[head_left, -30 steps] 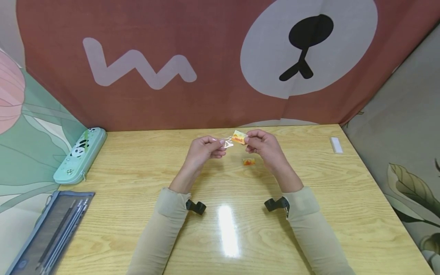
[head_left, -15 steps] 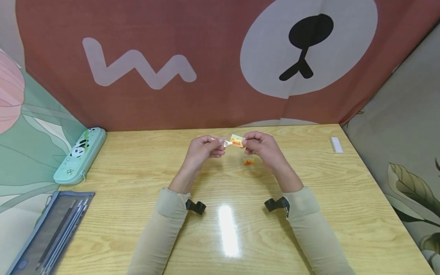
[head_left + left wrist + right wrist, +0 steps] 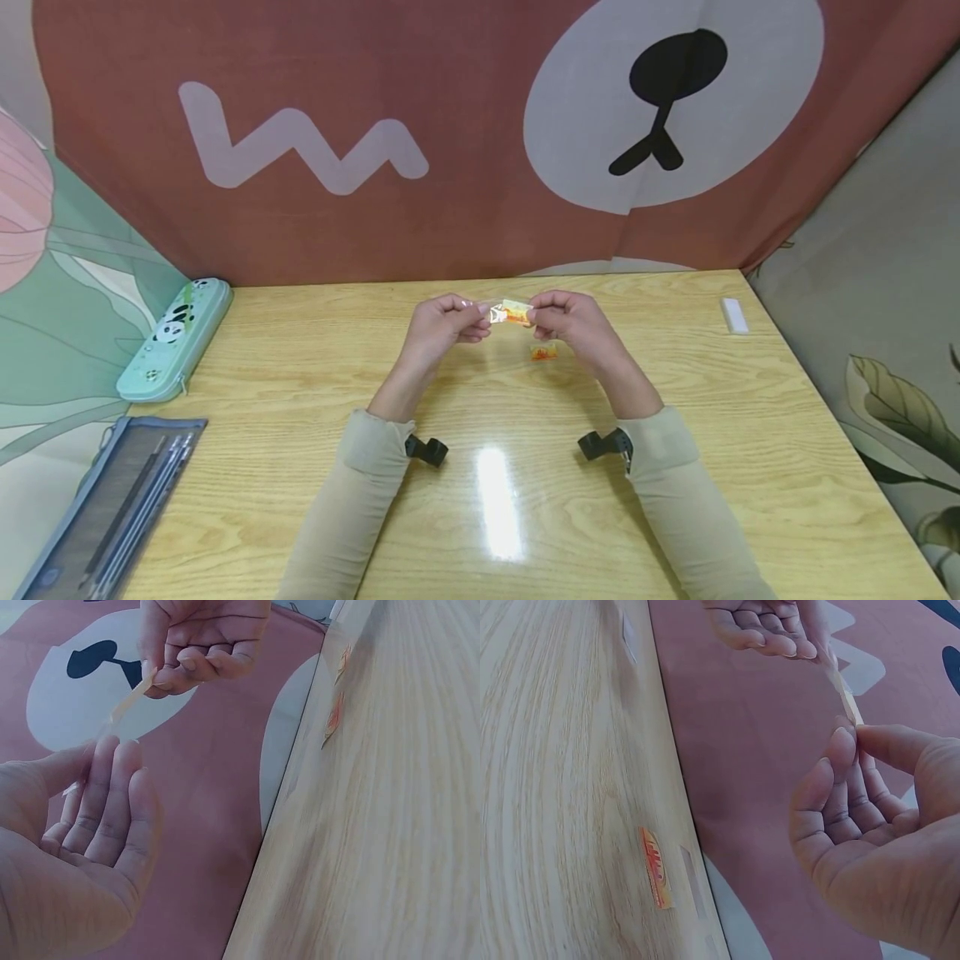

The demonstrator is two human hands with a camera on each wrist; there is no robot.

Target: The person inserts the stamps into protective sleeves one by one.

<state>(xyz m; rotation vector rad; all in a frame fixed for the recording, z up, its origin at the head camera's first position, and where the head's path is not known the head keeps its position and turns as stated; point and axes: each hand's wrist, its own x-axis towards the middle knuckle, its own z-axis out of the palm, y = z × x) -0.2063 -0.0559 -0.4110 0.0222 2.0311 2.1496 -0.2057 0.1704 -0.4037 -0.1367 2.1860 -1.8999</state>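
My left hand pinches a clear, shiny plastic wrapper between thumb and fingers. Facing it, my right hand pinches the right end of a small yellow-and-orange printed piece, thin and flat. Raised above the table, the two overlap between my fingertips; whether the printed piece is inside the wrapper I cannot tell. Seen edge-on in the left wrist view, the printed piece is a pale strip reaching from one hand to the other. Another small orange printed piece lies on the table just below my right hand.
A white block lies near the table's right edge. At left are a mint panda pencil case and a mesh pouch with pencils. A printed cloth stands along the back of the wooden table.
My right hand has brought the printed piece down and left, from beside the wrapper to overlapping it. The left hand stays almost in place. The piece on the table has not moved.
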